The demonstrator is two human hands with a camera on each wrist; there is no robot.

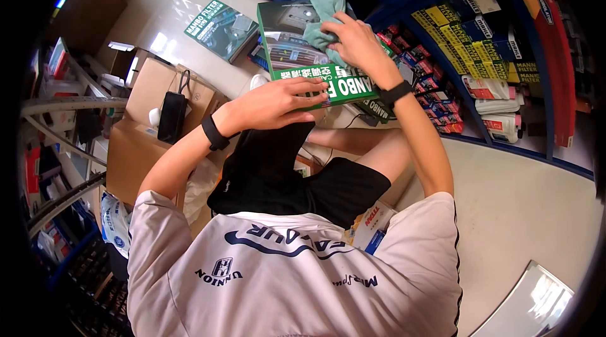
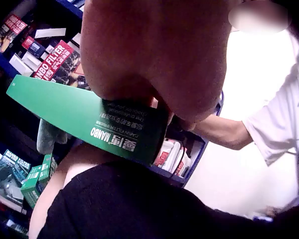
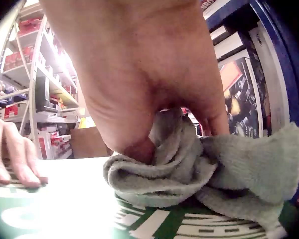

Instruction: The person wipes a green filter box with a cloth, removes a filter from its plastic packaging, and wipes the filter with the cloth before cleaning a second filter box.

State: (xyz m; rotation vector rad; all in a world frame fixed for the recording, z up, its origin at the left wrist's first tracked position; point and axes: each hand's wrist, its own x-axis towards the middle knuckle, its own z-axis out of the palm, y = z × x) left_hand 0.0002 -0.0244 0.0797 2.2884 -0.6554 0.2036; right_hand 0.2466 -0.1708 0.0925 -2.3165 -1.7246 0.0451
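A green filter box (image 1: 293,37) with a printed picture and white lettering is held above the lap. The left hand (image 1: 271,102) lies over its near left part, fingers extended on the printed face; in the left wrist view that hand (image 2: 154,55) is above the green side panel (image 2: 89,117). Bunched grey-green cloth (image 1: 323,24) is gripped by the right hand (image 1: 360,43) at the box's far right part. The right wrist view shows the cloth (image 3: 174,169) pressed on the box face under the right hand (image 3: 149,74).
Another green filter box (image 1: 221,31) lies on the pale surface beyond. Cardboard boxes (image 1: 136,154) and a black device (image 1: 172,116) are at the left. Blue shelving (image 1: 549,84) with many product boxes stands at the right. A white panel (image 1: 530,302) lies at the lower right.
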